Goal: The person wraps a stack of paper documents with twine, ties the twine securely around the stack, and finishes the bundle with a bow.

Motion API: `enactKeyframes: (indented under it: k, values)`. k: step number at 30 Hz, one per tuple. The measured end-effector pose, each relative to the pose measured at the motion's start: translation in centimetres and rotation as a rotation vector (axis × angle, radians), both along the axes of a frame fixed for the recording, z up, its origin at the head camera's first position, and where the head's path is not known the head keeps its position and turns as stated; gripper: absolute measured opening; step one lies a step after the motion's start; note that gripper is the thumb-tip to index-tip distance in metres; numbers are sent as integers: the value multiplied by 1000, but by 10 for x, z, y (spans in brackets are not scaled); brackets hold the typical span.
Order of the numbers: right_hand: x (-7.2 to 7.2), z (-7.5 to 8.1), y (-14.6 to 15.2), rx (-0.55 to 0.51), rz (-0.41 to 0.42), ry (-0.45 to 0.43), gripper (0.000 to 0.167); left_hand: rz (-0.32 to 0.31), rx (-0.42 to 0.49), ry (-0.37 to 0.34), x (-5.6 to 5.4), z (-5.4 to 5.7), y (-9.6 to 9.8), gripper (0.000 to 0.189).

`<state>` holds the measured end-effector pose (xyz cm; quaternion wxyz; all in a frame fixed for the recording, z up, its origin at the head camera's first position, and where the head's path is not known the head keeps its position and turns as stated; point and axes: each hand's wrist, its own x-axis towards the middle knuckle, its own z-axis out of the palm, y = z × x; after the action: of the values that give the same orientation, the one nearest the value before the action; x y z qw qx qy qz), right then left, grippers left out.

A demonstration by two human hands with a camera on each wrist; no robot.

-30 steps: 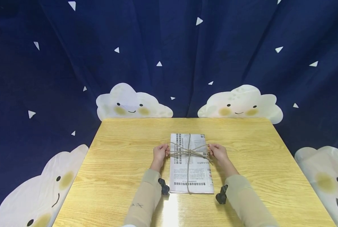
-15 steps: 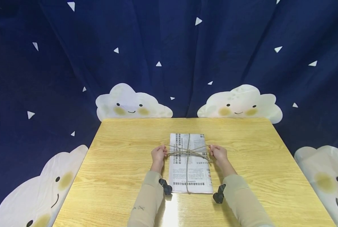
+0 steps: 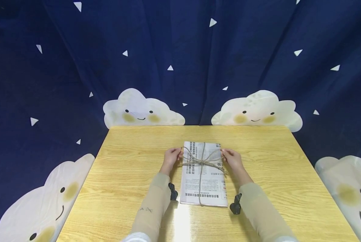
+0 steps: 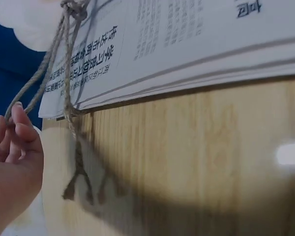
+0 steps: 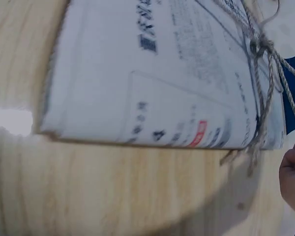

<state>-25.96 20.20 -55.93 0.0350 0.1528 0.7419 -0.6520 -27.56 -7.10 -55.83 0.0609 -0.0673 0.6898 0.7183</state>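
A stack of folded newspapers (image 3: 209, 185) lies on the table, bound crosswise with twine (image 3: 200, 181) that is knotted in a bow near its middle. My left hand (image 3: 172, 158) is at the stack's left edge and pinches one bow loop (image 4: 32, 88) between thumb and fingertips. On the opposite side my right hand (image 3: 232, 158) pinches the other loop (image 5: 291, 96), partly cut off in the right wrist view. A frayed twine end (image 4: 78, 172) hangs past the paper's edge in the left wrist view. Both loops stand raised above the paper.
The wooden table (image 3: 132, 148) extends around the stack on all sides. A dark blue curtain (image 3: 174, 40) with white triangles and smiling clouds hangs behind and beside it. Black wrist cameras (image 3: 236, 205) sit on both sleeves.
Both hands have moved slightly farther up the table. The loops, drawn out nearly straight before, now curve more loosely. The stack has turned a little.
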Motion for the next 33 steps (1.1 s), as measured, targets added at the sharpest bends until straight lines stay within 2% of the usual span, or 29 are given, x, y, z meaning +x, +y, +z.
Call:
enactKeyframes:
  k: [3, 6, 8, 10, 11, 13, 15, 17, 18, 19, 20, 21, 23, 25, 26, 28, 30, 33]
  values:
    - [-4, 2, -5, -20, 10, 10, 38, -58, -41, 17, 0, 11, 3, 30]
    - [-7, 1, -9, 6, 19, 22, 36, -72, -97, 5, -4, 12, 7, 30]
    - [-7, -1, -10, 52, 32, 26, 36, -63, -150, 9, -8, 2, 8, 29]
    - [-6, -4, -9, 94, 61, 20, 38, -59, -197, 55, -12, -10, 7, 28]
    - [-6, -5, -9, 117, 68, 15, 39, -56, -220, 63, -20, -27, 6, 29]
    - [-4, -8, -6, 151, 102, 7, 41, -53, -233, 150, -34, -64, 2, 30]
    - [-2, -11, -3, 175, 126, 6, 43, -47, -239, 175, -47, -91, -3, 33]
    - [0, -12, 1, 184, 129, 0, 44, -29, -244, 132, -56, -110, -7, 36]
    - [1, -13, 3, 191, 134, -3, 45, -16, -244, 122, -51, -101, -10, 37]
    - [3, -12, 6, 209, 135, 0, 45, -8, -228, 135, -49, -98, -13, 37]
    - [4, -10, 9, 217, 134, 4, 46, 9, -227, 100, -42, -81, -16, 37]
    - [6, -8, 13, 229, 136, 9, 47, 30, -239, 94, -36, -68, -19, 38]
    - [8, -1, 21, 263, 139, 32, 48, 59, -247, 95, -24, -39, -27, 40]
    - [11, 11, 30, 318, 166, 68, 50, 70, -249, 128, -17, -16, -37, 41]
    - [11, 18, 35, 347, 178, 91, 51, 76, -297, 95, -11, 5, -41, 40]
    - [9, 33, 44, 440, 206, 147, 53, 63, -358, 177, -11, 23, -51, 39]
    - [5, 52, 52, 546, 225, 217, 54, 51, -460, 261, -16, 42, -59, 38]
    - [-8, 83, 60, 702, 213, 353, 58, 47, -697, 403, -26, 70, -66, 42]
